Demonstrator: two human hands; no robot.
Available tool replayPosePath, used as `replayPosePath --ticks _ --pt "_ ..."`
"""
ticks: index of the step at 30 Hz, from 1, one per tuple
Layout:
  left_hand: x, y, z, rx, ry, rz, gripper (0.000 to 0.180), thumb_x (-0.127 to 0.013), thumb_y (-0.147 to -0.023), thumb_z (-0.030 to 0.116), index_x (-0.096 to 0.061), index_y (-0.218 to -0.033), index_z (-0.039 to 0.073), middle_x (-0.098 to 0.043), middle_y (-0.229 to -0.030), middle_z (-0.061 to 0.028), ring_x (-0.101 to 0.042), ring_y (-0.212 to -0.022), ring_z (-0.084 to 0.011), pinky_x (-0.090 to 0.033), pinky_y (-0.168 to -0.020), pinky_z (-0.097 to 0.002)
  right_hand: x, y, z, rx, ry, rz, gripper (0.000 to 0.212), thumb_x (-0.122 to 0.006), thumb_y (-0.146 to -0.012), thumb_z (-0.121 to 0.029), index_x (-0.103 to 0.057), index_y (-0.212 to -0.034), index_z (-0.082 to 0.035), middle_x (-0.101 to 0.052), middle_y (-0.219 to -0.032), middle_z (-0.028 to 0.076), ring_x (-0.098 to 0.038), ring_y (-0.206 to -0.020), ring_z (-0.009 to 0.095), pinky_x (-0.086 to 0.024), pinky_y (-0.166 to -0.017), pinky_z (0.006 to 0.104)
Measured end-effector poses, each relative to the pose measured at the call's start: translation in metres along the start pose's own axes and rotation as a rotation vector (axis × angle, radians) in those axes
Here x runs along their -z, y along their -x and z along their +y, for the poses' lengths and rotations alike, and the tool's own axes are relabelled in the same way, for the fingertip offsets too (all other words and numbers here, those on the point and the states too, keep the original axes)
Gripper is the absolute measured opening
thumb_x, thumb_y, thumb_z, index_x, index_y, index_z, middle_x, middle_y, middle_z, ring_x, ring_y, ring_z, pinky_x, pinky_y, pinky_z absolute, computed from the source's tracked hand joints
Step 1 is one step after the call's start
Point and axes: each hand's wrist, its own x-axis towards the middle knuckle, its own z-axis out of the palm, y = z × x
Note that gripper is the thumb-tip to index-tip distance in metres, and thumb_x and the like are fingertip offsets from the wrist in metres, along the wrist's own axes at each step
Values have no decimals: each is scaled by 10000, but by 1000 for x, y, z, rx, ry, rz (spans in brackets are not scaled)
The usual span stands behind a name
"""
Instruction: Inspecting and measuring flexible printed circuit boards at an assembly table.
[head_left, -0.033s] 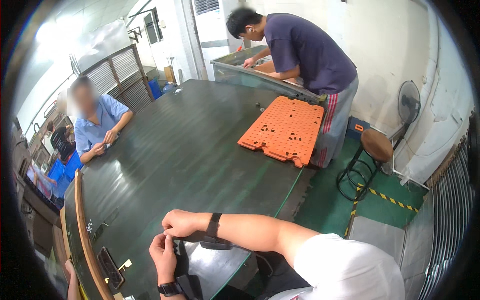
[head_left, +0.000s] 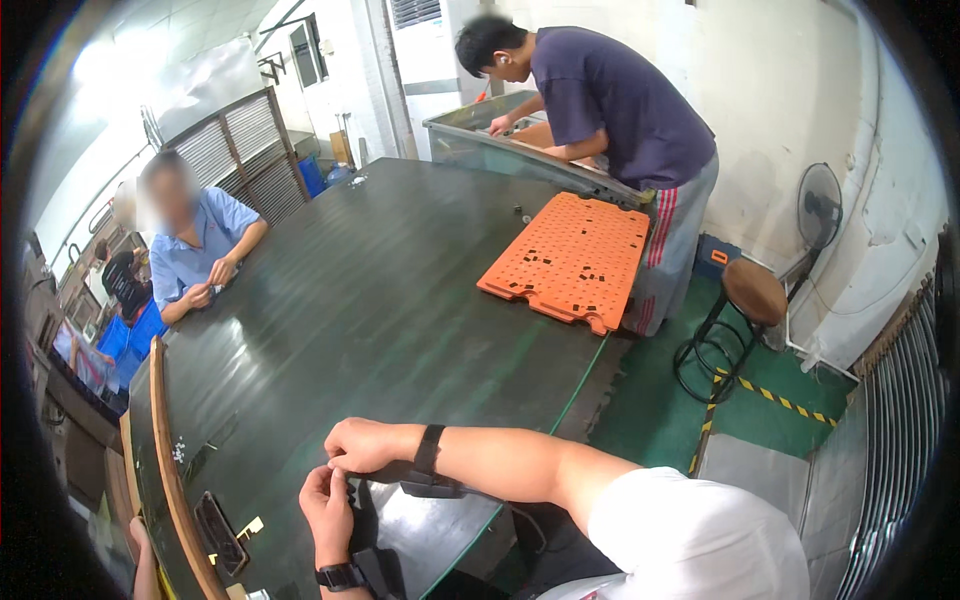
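Over the near left part of the dark table (head_left: 420,300), my two hands meet with their fingertips together. My right hand (head_left: 362,446) reaches in from the right with bent fingers, pinching at the tips of the left. Just below it, my left hand (head_left: 328,508) has its fingers curled and its thumb raised against the right fingertips. Anything between the fingertips is too small or hidden to make out. Dark bands circle both wrists. Beside the left hand lies a dark, narrow tray (head_left: 220,533), with yellow scraps (head_left: 251,527) next to it.
An orange perforated board (head_left: 572,262) with small black pieces lies at the far right. Behind it, a person (head_left: 620,110) bends over a grey bin (head_left: 470,150). Another person (head_left: 205,235) sits at the left edge. A wooden strip (head_left: 172,470) borders the table; a stool (head_left: 753,292) stands right.
My hands keep the same place and pose. At the seated person's fingers, a small pale thing shows more clearly.
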Motion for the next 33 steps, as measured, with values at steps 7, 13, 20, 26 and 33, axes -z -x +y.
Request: replayPosePath --ticks 7,13,20,26,33 --pt "-4 2 5 3 -1 -3 175 -563 -877 114 -589 -887 -59 -578 -709 -22 -510 -623 -68 -409 -560 -214 3 2 2 -11 -11 1 193 -604 -772 -175 -614 -730 13 -617 -690 174 -603 -662 287 -460 -617 370" --pt "3 4 0 -71 -115 71 206 -585 -856 133 -605 -919 -63 -623 -741 -64 -549 -647 -104 -441 -588 -248 -2 -5 -1 3 31 -63 216 -583 -786 -220 -635 -774 -11 -625 -723 180 -614 -683 293 -465 -617 373" --pt "-13 0 -3 -30 -77 48 220 -611 -858 171 -622 -954 -26 -621 -745 -38 -550 -665 -86 -450 -598 -238 11 2 3 -57 82 -52 241 -595 -774 -246 -627 -766 -7 -601 -708 197 -604 -663 306 -457 -606 380" --pt "-7 5 2 -42 -114 76 238 -610 -860 192 -618 -946 -30 -611 -704 -28 -544 -620 -79 -445 -559 -236 7 1 -4 -105 38 -76 231 -588 -787 -226 -621 -770 2 -594 -674 178 -574 -617 272 -447 -599 361" --pt "-8 3 0 -34 -122 51 241 -607 -861 191 -618 -955 -30 -625 -725 -37 -555 -624 -85 -452 -563 -244 8 2 -3 -129 45 -82 232 -587 -788 -231 -630 -800 -4 -607 -706 183 -593 -659 283 -460 -631 362"
